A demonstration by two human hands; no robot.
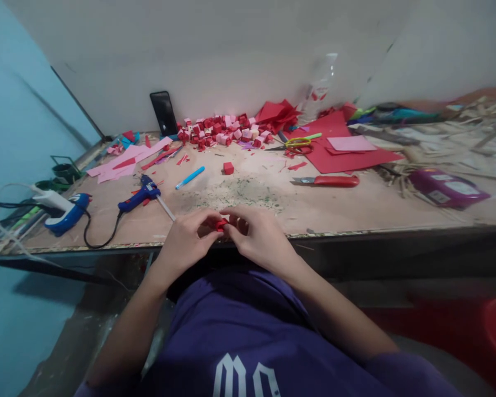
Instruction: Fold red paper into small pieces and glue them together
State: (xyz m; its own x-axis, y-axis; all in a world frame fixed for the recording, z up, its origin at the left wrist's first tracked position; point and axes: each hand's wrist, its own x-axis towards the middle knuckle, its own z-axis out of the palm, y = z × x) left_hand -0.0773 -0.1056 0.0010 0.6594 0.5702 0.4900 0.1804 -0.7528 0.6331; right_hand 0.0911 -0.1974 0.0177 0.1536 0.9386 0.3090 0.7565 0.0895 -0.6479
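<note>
Head view shows a small, angular red piece point(221, 224), partly hidden.

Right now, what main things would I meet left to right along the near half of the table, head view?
Blue-and-white power strip → blue glue gun → left hand → red paper piece → right hand → red-handled cutter → purple-and-white item.

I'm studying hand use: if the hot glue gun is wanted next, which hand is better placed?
Probably the left hand: it is nearer the blue hot glue gun, which lies on that side; the right hand would have to cross over. Both pinch the small red paper piece, so the right could hold it.
</note>
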